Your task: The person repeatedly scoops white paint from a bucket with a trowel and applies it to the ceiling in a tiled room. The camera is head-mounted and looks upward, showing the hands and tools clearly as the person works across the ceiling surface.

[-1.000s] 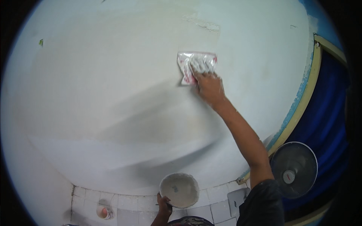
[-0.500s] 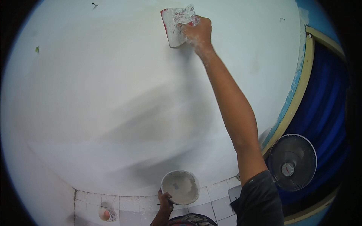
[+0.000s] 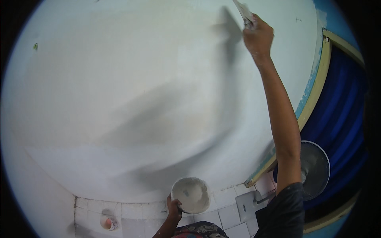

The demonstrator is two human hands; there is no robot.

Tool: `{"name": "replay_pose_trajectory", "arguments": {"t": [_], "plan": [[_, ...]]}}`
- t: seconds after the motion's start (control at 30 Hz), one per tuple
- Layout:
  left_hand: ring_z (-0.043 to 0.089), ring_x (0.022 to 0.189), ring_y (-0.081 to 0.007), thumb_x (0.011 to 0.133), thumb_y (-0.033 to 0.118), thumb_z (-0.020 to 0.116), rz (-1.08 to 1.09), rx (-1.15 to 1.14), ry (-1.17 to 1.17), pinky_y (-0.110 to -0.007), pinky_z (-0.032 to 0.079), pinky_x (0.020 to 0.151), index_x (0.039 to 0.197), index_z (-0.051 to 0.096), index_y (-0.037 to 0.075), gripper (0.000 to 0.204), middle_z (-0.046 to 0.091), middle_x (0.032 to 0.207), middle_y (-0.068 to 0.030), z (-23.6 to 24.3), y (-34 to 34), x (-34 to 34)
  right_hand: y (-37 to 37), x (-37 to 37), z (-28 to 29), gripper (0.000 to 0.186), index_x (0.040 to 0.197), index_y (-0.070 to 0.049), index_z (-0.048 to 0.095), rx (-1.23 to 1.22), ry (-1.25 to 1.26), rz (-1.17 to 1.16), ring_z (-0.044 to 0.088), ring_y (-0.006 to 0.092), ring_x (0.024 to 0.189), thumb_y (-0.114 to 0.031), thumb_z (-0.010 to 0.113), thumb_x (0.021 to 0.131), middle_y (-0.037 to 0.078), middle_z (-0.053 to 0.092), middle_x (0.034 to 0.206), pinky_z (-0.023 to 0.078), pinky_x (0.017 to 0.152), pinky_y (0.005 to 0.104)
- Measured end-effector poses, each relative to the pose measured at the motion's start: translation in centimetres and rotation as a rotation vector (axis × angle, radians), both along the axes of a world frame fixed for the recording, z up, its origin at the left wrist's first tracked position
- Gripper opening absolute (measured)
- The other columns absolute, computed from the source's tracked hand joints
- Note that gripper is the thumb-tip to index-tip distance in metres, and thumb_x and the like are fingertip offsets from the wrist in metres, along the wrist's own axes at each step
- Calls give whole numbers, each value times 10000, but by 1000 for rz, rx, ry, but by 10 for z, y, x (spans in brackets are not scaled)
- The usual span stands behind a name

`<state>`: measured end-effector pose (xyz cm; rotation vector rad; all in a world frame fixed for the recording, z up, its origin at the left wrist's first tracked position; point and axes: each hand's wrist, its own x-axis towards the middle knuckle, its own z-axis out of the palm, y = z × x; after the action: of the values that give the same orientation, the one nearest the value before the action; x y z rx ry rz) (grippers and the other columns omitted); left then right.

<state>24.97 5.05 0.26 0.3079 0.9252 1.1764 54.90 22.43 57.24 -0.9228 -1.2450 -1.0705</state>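
Observation:
High on the right, my right hand (image 3: 258, 37) grips a putty knife (image 3: 245, 12), a broad scraper with white-grey filler smeared on it. Its blade is seen nearly edge-on and runs up past the top of the view. The blade seems to stand off the white wall (image 3: 99, 79), where its shadow falls to the left. Low in the middle, my left hand (image 3: 173, 207) holds a round bowl (image 3: 207, 197) by its left rim, thumb over the edge. Pale grey filler (image 3: 191, 194) lies inside the bowl and coats its walls.
At right, a standing fan (image 3: 319, 170) with a grey base (image 3: 247, 206) stands before a blue curtain (image 3: 341, 107) in a yellowish frame (image 3: 323, 75). A small cup-like container (image 3: 111, 223) sits on the white floor tiles (image 3: 133, 226). Small fixings stick out of the wall.
My right hand has swung right with the putty knife, and the blade has turned from face-on to nearly edge-on. My left hand and the bowl have barely moved.

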Motion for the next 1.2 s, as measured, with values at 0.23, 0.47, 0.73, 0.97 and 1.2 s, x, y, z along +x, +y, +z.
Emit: {"name": "replay_pose_trajectory", "arguments": {"t": [0.23,0.47,0.73,0.97,1.2], "plan": [[503,1085,-313,534,-41,510,9,-32,32,-405,498,865,1380,343,69,869,484,1181,-159,-4,0,7,43,-63,-39,562,1340,-103,511,-467,-351,-298,635,357,896,-81,619,789,176,665,948,512,810,465],[504,1080,-312,536,-31,514,1,-65,71,-415,506,845,1356,362,78,841,484,1175,-156,-8,-6,3,10,-72,-163,470,1293,1,540,-452,-475,-37,657,352,984,-51,559,826,188,684,1037,512,904,418],[520,1036,-300,549,-12,527,-25,-34,120,-415,529,812,1365,360,90,839,486,1157,-153,2,-6,5,24,-93,-126,246,999,45,673,-513,469,908,615,164,654,-25,661,764,119,695,788,469,605,296],[533,1022,-294,549,-19,529,-37,-44,138,-388,537,761,1378,365,89,852,492,1160,-144,0,-5,1,74,-78,-140,206,956,54,686,-385,580,660,596,121,700,-58,715,785,76,692,821,477,637,277],[535,1026,-293,532,-32,527,-18,-41,54,-381,534,768,1367,366,97,860,505,1143,-139,-3,-18,-12,34,10,-165,198,941,42,698,-296,727,506,621,142,726,-85,723,790,83,697,831,497,682,290]]}}
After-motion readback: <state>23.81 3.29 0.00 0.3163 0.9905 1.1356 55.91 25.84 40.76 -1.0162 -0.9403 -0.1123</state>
